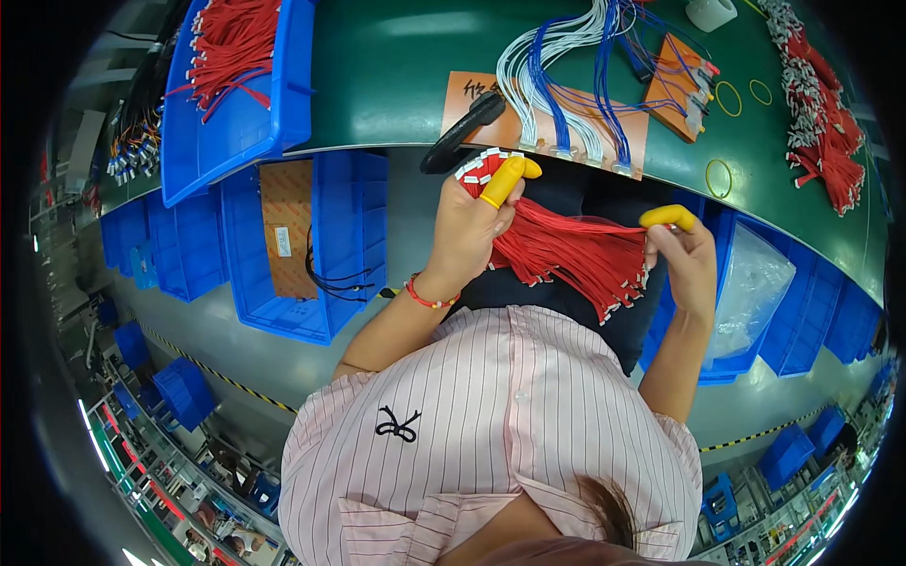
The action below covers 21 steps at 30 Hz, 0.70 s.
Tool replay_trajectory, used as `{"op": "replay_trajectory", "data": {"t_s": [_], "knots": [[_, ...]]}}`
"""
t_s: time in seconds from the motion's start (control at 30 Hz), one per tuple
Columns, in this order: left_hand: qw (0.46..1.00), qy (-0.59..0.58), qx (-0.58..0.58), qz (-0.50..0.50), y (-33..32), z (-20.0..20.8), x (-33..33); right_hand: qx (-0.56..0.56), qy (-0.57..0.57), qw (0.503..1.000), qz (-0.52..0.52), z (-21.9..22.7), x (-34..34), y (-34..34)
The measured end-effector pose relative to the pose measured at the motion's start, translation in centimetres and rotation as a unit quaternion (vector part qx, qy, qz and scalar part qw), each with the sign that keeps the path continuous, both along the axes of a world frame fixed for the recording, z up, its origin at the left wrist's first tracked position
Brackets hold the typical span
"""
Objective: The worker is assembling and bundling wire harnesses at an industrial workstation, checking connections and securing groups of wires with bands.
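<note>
A thick bundle of red wires point(571, 243) with small white connectors at both ends spans the space above my lap, in front of the table edge. My left hand point(467, 231) is wrapped round it near its left end, where white connectors stick up past the thumb. To the right, my right hand point(689, 264) pinches the end of a red wire drawn taut away from the rest. How many wires are in that pinch I cannot tell. Yellow finger cots cover fingertips on both hands. Most of the bundle hangs fanned out between them, its free ends lower right.
Beyond my hands, the green table point(387, 85) carries a blue bin of red wires point(293, 85), an orange board point(472, 104) with white and blue wires, a black curved handle point(467, 132), yellow rubber bands point(719, 177) and red wire bundles point(826, 141). Blue bins point(368, 226) stand underneath.
</note>
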State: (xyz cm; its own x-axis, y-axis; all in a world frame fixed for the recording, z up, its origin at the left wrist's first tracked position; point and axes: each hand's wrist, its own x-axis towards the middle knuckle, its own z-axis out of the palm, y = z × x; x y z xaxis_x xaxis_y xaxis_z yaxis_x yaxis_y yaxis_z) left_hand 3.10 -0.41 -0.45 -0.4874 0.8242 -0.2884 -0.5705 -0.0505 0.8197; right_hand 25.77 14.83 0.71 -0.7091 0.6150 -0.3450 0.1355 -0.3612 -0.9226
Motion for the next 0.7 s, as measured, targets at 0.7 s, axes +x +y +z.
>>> {"op": "replay_trajectory", "data": {"t_s": [0.7], "knots": [[0.997,-0.006,0.001,0.075,1.3,-0.1,1.0,-0.035,0.063,0.991,-0.111,-1.0,-5.4,-3.8]]}}
